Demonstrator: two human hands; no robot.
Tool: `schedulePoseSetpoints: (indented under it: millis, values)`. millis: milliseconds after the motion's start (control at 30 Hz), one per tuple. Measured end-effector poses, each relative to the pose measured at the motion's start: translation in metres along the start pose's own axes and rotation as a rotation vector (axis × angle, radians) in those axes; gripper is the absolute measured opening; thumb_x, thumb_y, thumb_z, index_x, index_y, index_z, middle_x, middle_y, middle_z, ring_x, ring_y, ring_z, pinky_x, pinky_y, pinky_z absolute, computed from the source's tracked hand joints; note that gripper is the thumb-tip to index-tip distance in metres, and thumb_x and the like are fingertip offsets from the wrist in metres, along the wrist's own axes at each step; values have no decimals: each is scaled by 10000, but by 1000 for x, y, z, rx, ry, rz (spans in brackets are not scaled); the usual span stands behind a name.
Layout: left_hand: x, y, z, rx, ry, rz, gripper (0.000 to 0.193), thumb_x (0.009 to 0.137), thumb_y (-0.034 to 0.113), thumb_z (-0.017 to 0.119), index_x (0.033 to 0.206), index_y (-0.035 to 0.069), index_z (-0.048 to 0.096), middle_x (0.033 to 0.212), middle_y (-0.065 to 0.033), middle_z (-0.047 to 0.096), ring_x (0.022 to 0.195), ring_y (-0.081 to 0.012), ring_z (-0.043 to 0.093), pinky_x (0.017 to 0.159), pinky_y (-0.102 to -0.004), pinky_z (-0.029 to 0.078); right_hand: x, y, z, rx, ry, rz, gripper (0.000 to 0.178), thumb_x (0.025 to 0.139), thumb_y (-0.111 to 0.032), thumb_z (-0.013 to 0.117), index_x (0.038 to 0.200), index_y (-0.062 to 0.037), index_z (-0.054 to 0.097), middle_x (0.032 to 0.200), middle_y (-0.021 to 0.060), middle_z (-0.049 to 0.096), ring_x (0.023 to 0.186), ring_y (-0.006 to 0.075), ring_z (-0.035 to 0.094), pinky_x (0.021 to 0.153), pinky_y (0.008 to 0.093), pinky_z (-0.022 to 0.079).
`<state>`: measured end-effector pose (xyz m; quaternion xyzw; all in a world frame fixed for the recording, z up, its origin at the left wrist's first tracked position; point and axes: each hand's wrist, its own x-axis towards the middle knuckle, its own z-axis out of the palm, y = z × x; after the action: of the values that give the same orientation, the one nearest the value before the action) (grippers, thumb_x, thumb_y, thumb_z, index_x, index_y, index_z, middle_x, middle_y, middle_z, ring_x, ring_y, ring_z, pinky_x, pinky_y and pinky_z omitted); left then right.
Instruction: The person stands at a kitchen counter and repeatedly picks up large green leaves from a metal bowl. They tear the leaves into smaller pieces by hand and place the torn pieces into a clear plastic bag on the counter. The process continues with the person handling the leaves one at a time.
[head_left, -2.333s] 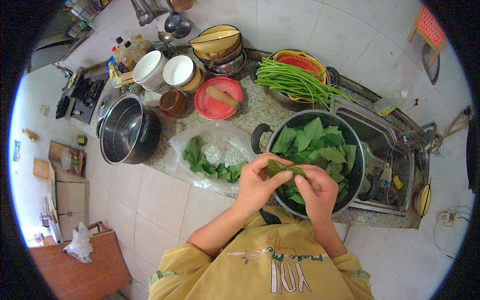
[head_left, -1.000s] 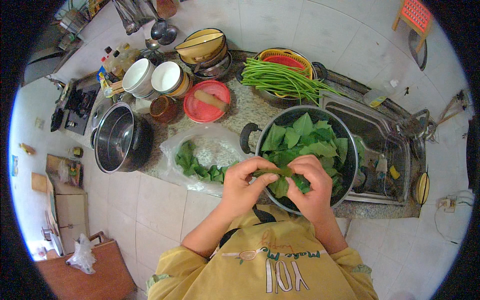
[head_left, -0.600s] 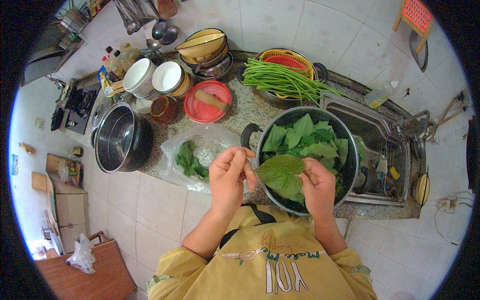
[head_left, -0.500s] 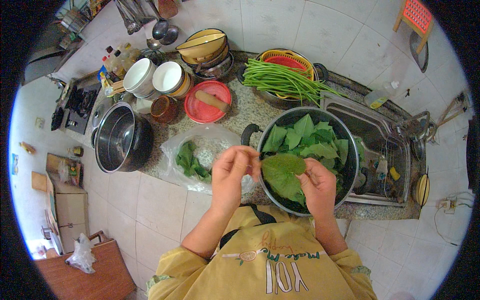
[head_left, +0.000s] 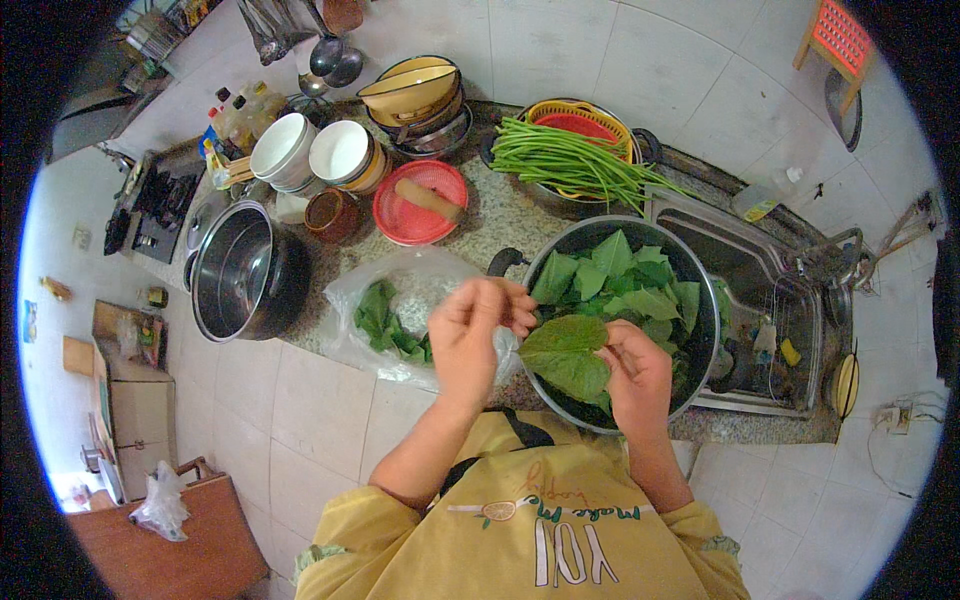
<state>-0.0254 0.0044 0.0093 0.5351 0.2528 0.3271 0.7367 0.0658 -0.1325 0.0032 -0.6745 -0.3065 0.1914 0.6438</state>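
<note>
Left hand [head_left: 470,335] has come off the leaf [head_left: 568,352] since last frame, fingers curled, can't tell if they're pinching anything. Right hand [head_left: 640,375] pinches its right edge over the pot [head_left: 704,345], near left. Probably light, floppy, tears easily; gentle edge pinch is best.

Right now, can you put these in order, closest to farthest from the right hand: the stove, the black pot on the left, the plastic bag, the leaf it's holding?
In the head view, from the right hand:
1. Leaf: right in its grip.
2. Plastic bag: left of the leaf.
3. Black pot: left of the bag.
4. Stove: far away, upper left.
</note>
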Motion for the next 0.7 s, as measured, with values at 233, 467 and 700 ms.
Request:
schedulePoseSetpoints:
  millis: [233,467,700]
  values:
    - [-14,3,11,55,-220,-28,253,746,16,623,978,-21,528,890,-67,583,818,-109,544,726,-228,436,0,-1,2,35,8,128,94,711,74,551,791,23,547,777,55,543,662,101,507,574,208,415]
    - [-16,11,12,-4,-141,-174,124,739,32,629,847,-2,581,796,-21,583,734,-81,532,658,-221,432,-2,-4,4,101,-37,136,82,728,80,536,784,21,526,762,33,510,676,84,477,584,197,390]
    - [-17,8,11,-33,-104,-171,95,764,68,606,833,6,585,759,-11,583,686,-76,527,615,-214,424,-3,-2,3,135,-78,104,81,741,73,536,803,21,530,783,41,521,704,91,495,614,199,405]
